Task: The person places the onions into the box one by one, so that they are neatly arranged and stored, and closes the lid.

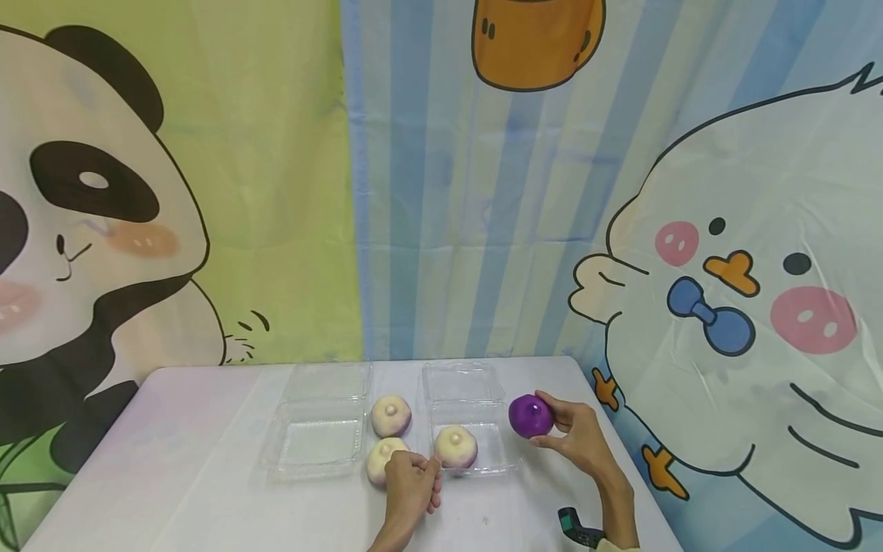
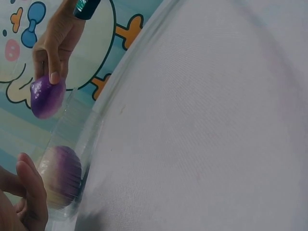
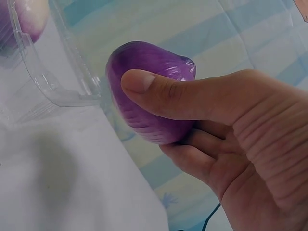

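Nearest us, we saw a dark wrist device [image 1: 581, 529] at the person's right cuff. The left hand [image 1: 411, 484] had bent fingers, their tips at the near left corner of the right-hand clear clamshell box [image 1: 491, 454]; we could not tell whether they gripped its rim. That hand partly hid a cream-and-purple turnip [image 1: 381, 460] on the white-covered table [image 1: 200, 468], while another turnip [image 1: 456, 447] sat inside the box, at the left of its base. The right hand [image 1: 576, 435] held a glossy purple onion [image 1: 530, 415] between thumb and fingers, raised just beyond the box's right side. We found a third turnip [image 1: 391, 415] just behind the first, between the two boxes. The left-hand clear clamshell box [image 1: 321, 441] lay with its lid folded back, like the other. Farthest off, a printed panda [image 1: 148, 284] and a printed chick [image 1: 724, 406] decorated the backdrop [image 1: 441, 230].
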Available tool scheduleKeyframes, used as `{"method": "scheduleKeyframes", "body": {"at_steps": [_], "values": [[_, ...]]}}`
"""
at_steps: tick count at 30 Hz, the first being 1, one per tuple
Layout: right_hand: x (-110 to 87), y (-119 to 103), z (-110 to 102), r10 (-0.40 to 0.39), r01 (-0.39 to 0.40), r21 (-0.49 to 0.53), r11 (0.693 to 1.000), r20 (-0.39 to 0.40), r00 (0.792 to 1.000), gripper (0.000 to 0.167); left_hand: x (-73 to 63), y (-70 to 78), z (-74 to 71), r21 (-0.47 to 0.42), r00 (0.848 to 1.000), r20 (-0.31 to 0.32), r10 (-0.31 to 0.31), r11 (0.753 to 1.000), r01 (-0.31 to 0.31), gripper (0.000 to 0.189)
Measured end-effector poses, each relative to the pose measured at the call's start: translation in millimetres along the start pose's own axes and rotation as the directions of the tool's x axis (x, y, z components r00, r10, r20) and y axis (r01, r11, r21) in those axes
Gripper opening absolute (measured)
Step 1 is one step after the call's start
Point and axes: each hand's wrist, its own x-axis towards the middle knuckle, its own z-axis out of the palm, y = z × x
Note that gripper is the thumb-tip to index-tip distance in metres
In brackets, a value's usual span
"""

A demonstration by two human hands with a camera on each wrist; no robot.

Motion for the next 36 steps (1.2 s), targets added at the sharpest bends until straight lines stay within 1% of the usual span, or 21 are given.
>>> {"method": "scheduleKeyframes", "body": {"at_steps": [3, 9, 15, 19, 25, 32, 36], "values": [[0.5, -3, 0, 0.013, -0.013, -0.003, 1.0, 0.016, 1.0, 0.085, -0.3, -0.5, 0.0, -0.004, 1.0, -0.004, 0.004, 1.0, -0.004, 0.028], [3.7, -8, 0, 0.012, -0.011, -0.017, 1.0, 0.043, 0.999, 0.086, 0.7, -0.2, -0.2, -0.001, 1.0, -0.011, -0.004, 1.0, 0.004, 0.027], [6.2, -11, 0, 0.029, -0.027, -0.034, 0.999, 0.069, 0.997, 0.087, 0.8, -1.4, -0.2, -0.011, 1.0, -0.019, -0.004, 1.0, 0.003, 0.027], [8.8, -12, 0, 0.013, -0.009, -0.047, 0.999, 0.081, 0.997, 0.086, 0.7, -2.1, 0.4, -0.023, 1.0, -0.023, -0.005, 1.0, 0.005, 0.027], [13.6, -14, -1, -0.001, 0.008, -0.062, 0.998, 0.104, 0.995, 0.086, -0.3, -1.5, 1.4, -0.027, 1.0, -0.027, 0.01, 1.0, -0.01, 0.027], [16.8, -18, -2, -0.006, 0.016, -0.077, 0.997, 0.128, 0.992, 0.086, -1.4, 0.1, 1.7, -0.012, 1.0, -0.002, -0.018, 1.0, 0.018, 0.026], [20.7, -22, -2, -0.01, 0.023, -0.096, 0.995, 0.138, 0.99, 0.086, -1.7, 0.7, 1.0, -0.015, 1.0, -0.011, -0.003, 1.0, 0.003, 0.025]]}}
